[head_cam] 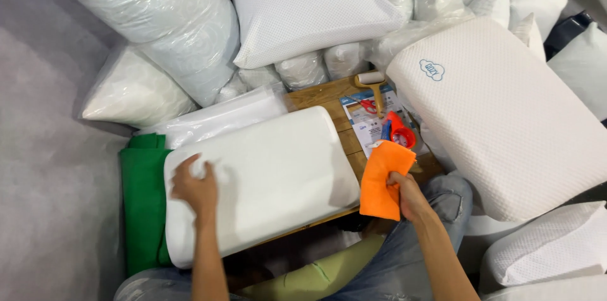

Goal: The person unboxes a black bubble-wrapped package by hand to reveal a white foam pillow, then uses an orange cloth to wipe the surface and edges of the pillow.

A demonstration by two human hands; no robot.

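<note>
Two bare hands are in view. One bare white foam pillow (265,178) lies across the centre of the frame on a low wooden table (322,95). One green cloth (144,206) lies under its left end. One orange cloth (382,181) is at centre right.

The left hand (195,188) enters from the bottom edge, forearm nearly vertical. It rests palm down on the left part of the foam pillow. Its fingers are curled narrow, pinching a small fold of white material; what that fold belongs to cannot be told.

The right hand (406,195) enters from the lower right, forearm angled up and left. Its fingers are closed on the right edge of the orange cloth, which hangs beside the pillow's right end.

One covered pillow (512,117) lies at right. One lint roller (372,83) and one pair of red-handled scissors (398,129) lie on the table's far part.
</note>
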